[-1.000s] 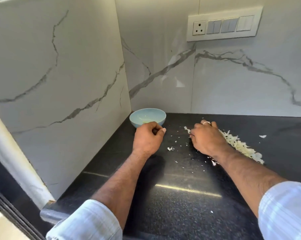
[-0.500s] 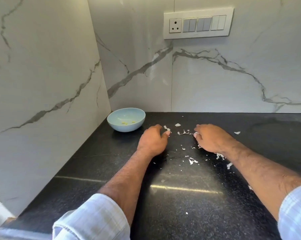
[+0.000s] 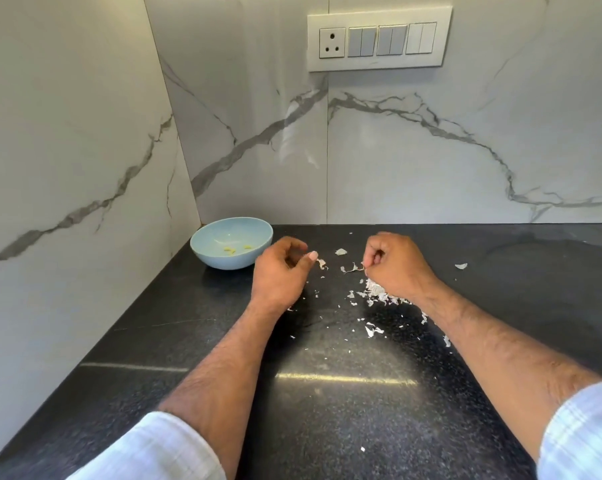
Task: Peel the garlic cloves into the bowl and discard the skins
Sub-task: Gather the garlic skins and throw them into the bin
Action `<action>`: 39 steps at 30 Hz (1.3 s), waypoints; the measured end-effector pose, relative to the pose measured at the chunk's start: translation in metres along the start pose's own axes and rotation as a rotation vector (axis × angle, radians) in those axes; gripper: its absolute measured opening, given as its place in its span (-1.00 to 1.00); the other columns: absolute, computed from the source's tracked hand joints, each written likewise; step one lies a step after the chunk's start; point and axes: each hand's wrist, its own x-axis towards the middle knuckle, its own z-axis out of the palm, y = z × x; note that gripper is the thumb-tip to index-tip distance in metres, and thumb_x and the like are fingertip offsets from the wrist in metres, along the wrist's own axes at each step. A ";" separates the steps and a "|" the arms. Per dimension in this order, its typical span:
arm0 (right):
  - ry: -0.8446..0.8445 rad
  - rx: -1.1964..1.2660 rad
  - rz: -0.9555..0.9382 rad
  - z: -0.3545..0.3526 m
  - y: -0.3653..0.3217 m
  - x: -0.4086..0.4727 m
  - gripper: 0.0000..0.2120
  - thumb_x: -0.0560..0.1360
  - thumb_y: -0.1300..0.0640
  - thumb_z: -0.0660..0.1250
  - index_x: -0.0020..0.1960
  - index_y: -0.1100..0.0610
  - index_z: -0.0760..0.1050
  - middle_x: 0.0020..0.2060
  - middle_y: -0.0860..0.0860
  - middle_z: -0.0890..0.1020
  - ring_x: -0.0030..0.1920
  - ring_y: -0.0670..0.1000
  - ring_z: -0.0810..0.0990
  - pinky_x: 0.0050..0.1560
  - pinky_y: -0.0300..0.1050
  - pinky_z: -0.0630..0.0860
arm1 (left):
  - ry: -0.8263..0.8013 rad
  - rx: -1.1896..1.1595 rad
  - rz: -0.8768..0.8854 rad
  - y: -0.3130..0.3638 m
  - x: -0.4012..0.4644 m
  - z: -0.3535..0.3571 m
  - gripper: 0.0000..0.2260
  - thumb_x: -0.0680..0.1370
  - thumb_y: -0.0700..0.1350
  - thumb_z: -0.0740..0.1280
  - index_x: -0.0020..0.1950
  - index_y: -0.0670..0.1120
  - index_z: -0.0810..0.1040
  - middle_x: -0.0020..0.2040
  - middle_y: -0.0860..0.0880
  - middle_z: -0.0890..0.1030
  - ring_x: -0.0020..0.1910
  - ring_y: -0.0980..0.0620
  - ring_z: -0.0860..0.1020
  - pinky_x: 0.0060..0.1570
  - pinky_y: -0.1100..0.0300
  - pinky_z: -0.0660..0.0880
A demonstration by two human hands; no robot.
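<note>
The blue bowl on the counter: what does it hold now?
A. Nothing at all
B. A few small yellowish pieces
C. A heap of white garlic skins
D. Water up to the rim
B: a few small yellowish pieces lie on the bottom of the blue bowl, while the white garlic skins are scattered on the black counter outside it, near the right hand.

Glossy speckled stone counter [image 3: 327, 410], papery skins [image 3: 375, 292], seemingly ceramic bowl [image 3: 202, 252]
</note>
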 end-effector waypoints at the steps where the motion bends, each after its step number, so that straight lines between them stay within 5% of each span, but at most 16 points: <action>1: -0.016 0.016 -0.023 0.001 -0.002 -0.001 -0.64 0.35 0.42 0.43 -0.37 -0.04 0.62 -0.31 -0.09 0.62 -0.34 -0.13 0.56 -0.30 -0.11 0.54 | 0.011 0.006 0.001 0.002 0.000 0.000 -0.89 0.58 -0.11 0.48 0.04 0.10 0.64 -0.20 0.08 0.70 -0.20 0.08 0.67 -0.10 0.12 0.63; 5: -0.129 -0.022 -0.017 -0.007 -0.014 -0.008 -0.69 0.48 0.21 0.34 -0.33 -0.10 0.67 -0.27 -0.15 0.62 -0.28 -0.12 0.57 -0.17 -0.09 0.49 | -0.039 0.010 -0.018 0.010 -0.006 0.004 -0.68 0.55 -0.31 0.28 -0.11 0.06 0.71 -0.36 0.20 0.61 -0.44 0.18 0.46 -0.31 0.23 0.43; 8: -0.188 -0.049 0.073 -0.009 -0.018 -0.012 -0.52 0.60 -0.25 0.17 -0.27 -0.02 0.68 -0.29 -0.17 0.70 -0.22 -0.08 0.66 -0.05 -0.01 0.60 | -0.075 -0.045 0.009 0.013 -0.009 0.006 -0.67 0.54 -0.25 0.23 -0.18 0.08 0.72 -0.19 0.08 0.69 -0.31 0.11 0.54 -0.20 0.11 0.48; 10: -0.143 -0.094 0.078 -0.010 -0.019 -0.016 -0.34 0.56 -0.47 0.16 -0.29 0.07 0.63 -0.38 -0.08 0.66 -0.35 -0.01 0.63 -0.24 -0.06 0.56 | -0.097 -0.065 0.022 0.020 -0.015 0.007 -0.74 0.59 -0.09 0.22 -0.16 0.06 0.70 -0.17 -0.03 0.70 -0.19 -0.04 0.62 -0.16 -0.06 0.58; 12: -0.104 -0.115 -0.012 -0.011 -0.012 -0.022 -0.56 0.54 -0.34 0.36 -0.26 0.00 0.63 -0.33 -0.12 0.63 -0.27 -0.05 0.61 -0.22 -0.08 0.52 | -0.094 -0.040 0.017 0.027 -0.021 0.007 -0.63 0.65 0.21 0.22 -0.17 0.05 0.66 -0.23 0.03 0.69 -0.16 -0.01 0.64 -0.05 -0.06 0.58; 15: -0.053 -0.094 -0.076 -0.024 0.011 -0.030 -0.74 0.55 -0.21 0.44 0.11 -0.08 0.66 0.04 -0.15 0.65 0.14 -0.06 0.59 0.20 0.03 0.56 | -0.063 0.123 0.061 0.029 -0.021 0.006 -0.47 0.64 0.46 0.14 -0.21 0.07 0.55 -0.29 0.15 0.59 -0.19 0.08 0.55 -0.04 0.01 0.55; 19: -0.019 -0.161 0.161 -0.063 0.058 -0.043 -0.34 0.64 -0.36 0.18 0.56 0.05 0.37 0.52 0.06 0.43 0.51 0.12 0.40 0.52 0.17 0.36 | -0.149 0.252 -0.020 0.009 -0.007 0.008 -0.23 0.56 0.60 -0.04 0.25 0.04 0.62 0.23 -0.04 0.65 0.30 -0.06 0.55 0.37 -0.16 0.48; 21: -0.085 -0.291 0.291 -0.072 0.082 -0.048 -0.14 0.61 -0.46 -0.02 0.65 0.15 0.21 0.63 0.14 0.27 0.63 0.18 0.21 0.61 0.20 0.19 | -0.245 0.312 -0.095 0.004 -0.006 0.014 -0.12 0.59 0.57 -0.06 0.61 -0.05 0.40 0.60 -0.09 0.42 0.61 -0.09 0.33 0.61 -0.14 0.25; 24: -0.228 -0.368 0.370 -0.064 0.091 -0.040 -0.06 0.60 -0.47 -0.22 0.65 0.25 0.15 0.67 0.16 0.14 0.69 0.12 -0.01 0.66 0.21 -0.04 | -0.334 0.440 -0.071 0.013 -0.005 0.029 -0.13 0.64 0.48 -0.09 0.74 -0.11 0.12 0.73 -0.10 0.17 0.72 -0.05 0.11 0.68 -0.10 0.08; 29: -0.418 -0.209 0.200 -0.038 0.046 -0.037 -0.24 0.67 -0.35 -0.26 0.70 0.07 0.05 0.69 0.03 0.01 0.67 -0.07 -0.14 0.66 0.08 -0.23 | -0.483 0.229 -0.168 0.028 0.003 0.051 -0.02 0.50 0.64 -0.11 0.72 0.03 0.23 0.69 0.04 0.30 0.69 0.01 0.20 0.68 -0.07 0.07; 32: -0.479 0.079 0.204 -0.034 0.031 -0.041 -0.37 0.71 -0.30 -0.13 0.68 -0.03 0.17 0.66 -0.12 0.17 0.58 -0.25 0.04 0.64 -0.09 -0.06 | -0.544 -0.121 -0.223 0.034 0.003 0.055 -0.12 0.58 0.56 -0.08 0.71 0.00 0.22 0.45 -0.05 0.61 0.51 0.00 0.49 0.53 0.03 0.25; 35: -0.376 0.416 0.253 -0.040 0.031 -0.038 -0.42 0.70 -0.33 -0.04 0.52 -0.08 0.47 0.45 -0.21 0.52 0.48 -0.16 0.40 0.49 -0.08 0.25 | -0.369 -0.344 -0.271 0.034 0.008 0.040 -0.27 0.69 0.40 -0.12 0.64 -0.08 0.30 0.15 -0.18 0.76 0.19 -0.07 0.73 0.30 0.00 0.47; 39: -0.236 0.465 0.266 -0.038 0.039 -0.022 -0.49 0.70 -0.32 0.03 0.40 -0.10 0.56 0.37 -0.17 0.61 0.45 -0.18 0.47 0.62 0.01 0.22 | -0.131 -0.370 -0.305 0.017 0.016 0.004 -0.28 0.70 0.38 -0.03 0.33 -0.17 0.60 0.00 -0.25 0.76 0.05 -0.18 0.75 0.27 -0.18 0.62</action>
